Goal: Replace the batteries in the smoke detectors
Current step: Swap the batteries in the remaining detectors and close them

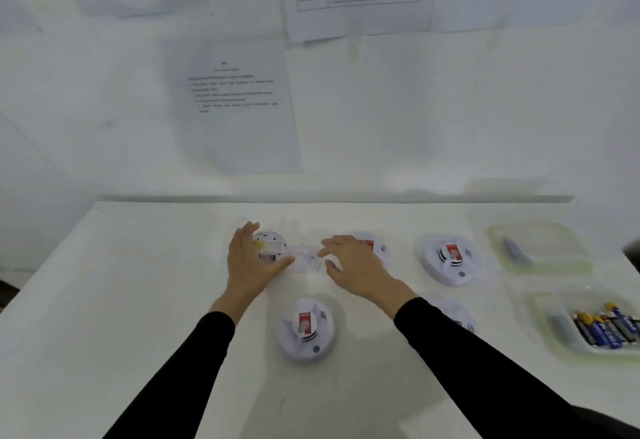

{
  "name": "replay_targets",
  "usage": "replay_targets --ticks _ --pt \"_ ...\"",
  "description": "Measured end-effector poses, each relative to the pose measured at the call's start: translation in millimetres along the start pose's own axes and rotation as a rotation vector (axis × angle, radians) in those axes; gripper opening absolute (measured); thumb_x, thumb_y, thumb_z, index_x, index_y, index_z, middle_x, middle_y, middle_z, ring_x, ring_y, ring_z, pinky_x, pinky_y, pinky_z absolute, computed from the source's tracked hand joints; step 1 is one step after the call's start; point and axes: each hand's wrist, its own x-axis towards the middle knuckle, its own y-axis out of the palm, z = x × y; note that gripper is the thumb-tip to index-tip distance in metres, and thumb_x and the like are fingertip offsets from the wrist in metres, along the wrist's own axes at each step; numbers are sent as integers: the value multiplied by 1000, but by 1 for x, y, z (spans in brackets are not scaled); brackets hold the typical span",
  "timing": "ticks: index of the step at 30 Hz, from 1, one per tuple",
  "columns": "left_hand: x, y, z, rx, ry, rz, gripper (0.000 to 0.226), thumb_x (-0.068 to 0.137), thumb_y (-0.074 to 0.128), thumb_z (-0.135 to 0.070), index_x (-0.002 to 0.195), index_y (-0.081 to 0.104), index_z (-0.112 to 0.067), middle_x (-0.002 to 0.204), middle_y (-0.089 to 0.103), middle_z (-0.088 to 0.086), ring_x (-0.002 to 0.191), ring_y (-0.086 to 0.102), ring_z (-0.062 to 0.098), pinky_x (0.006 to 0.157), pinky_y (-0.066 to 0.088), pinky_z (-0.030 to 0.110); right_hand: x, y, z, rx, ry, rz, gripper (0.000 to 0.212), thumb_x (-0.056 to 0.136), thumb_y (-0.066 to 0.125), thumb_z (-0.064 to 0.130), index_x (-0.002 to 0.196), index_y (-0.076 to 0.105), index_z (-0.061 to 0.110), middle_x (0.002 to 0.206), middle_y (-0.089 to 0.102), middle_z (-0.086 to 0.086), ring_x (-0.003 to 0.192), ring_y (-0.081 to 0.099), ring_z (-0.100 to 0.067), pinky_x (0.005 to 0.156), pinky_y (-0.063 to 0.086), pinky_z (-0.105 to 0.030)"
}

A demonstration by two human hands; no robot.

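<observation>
Blur smears the far row of the white table [138,300]. The pale round piece [304,258] between our hands is hard to make out, and we cannot tell whether either hand touches it. Our left hand [247,258] lies flat, fingers straight, over the opened smoke detector [272,242]. Our right hand [353,265] is spread and loose, gripping nothing, and half hides the second detector [375,246]. Our right sleeve [485,362] covers most of the fifth detector [457,317]. The near detector [306,329] and the far-right detector [450,258] point their red labels lengthwise towards the wall. The batteries [606,329] lie side by side (yellow ends away from us) in a tray [554,341] cut off at the right edge.
</observation>
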Motion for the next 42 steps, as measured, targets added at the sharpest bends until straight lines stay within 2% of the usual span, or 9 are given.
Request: replay_targets --ticks 5,10,13,18,20,24,31,38,42 --pt "8 0 53 -158 -178 183 138 45 94 -57 153 18 -20 150 38 1 137 40 16 116 32 43 35 22 20 -203 -19 183 43 92 55 29 134 48 21 154 34 0 146 20 -17 119 5 -32" --pt "10 2 66 -179 -116 193 98 52 92 -55 135 51 -20 126 63 3 112 62 7 95 51 24 44 30 22 -257 -14 176 41 85 59 29 125 52 21 131 53 0 125 46 -22 111 20 -34" --pt "3 -5 54 -153 -62 106 92 50 89 -63 128 54 -28 117 63 -2 108 61 12 91 54 33 36 23 21 -316 -62 92 45 81 61 33 123 53 20 123 55 -1 114 50 -24 101 26 -35" --pt "-15 -7 -8 -364 -26 72 100 53 98 -33 136 45 -15 130 57 1 117 60 13 94 55 36 -11 -8 -5 -208 -163 -236 37 71 64 31 106 61 19 106 63 4 97 57 -22 87 31 -28" --pt "-18 4 -35 -387 17 110 98 52 99 -39 132 49 -12 128 60 7 114 63 18 90 58 44 -40 -27 -19 -138 -181 -346 34 70 66 29 103 61 20 106 62 7 98 54 -15 87 31 -23" --pt "-39 41 -88 -576 17 207 93 58 95 -25 134 41 -22 130 54 -6 111 63 3 85 56 22 -104 -65 -60 -122 -53 -475 35 70 66 30 104 60 24 106 63 12 100 55 -9 91 27 -20" --pt "-69 105 -166 -862 -26 556 105 58 94 -34 145 37 -22 135 60 -3 122 60 12 106 46 40 -209 -114 -136 -289 202 -372 37 71 57 51 103 58 32 106 65 17 95 61 -11 87 22 -23" --pt "-99 145 -214 -1013 -12 753 105 69 80 8 144 27 -42 137 56 1 116 64 30 94 53 48 -248 -110 -157 -428 20 -191 36 68 64 42 101 59 28 104 66 16 95 64 -9 98 28 -37" --pt "-111 163 -225 -1015 9 749 101 73 75 13 139 28 -47 142 49 2 120 62 30 89 56 38 -250 -103 -171 -544 -65 -183 33 65 65 46 91 63 26 90 69 12 85 67 -14 99 29 -44"
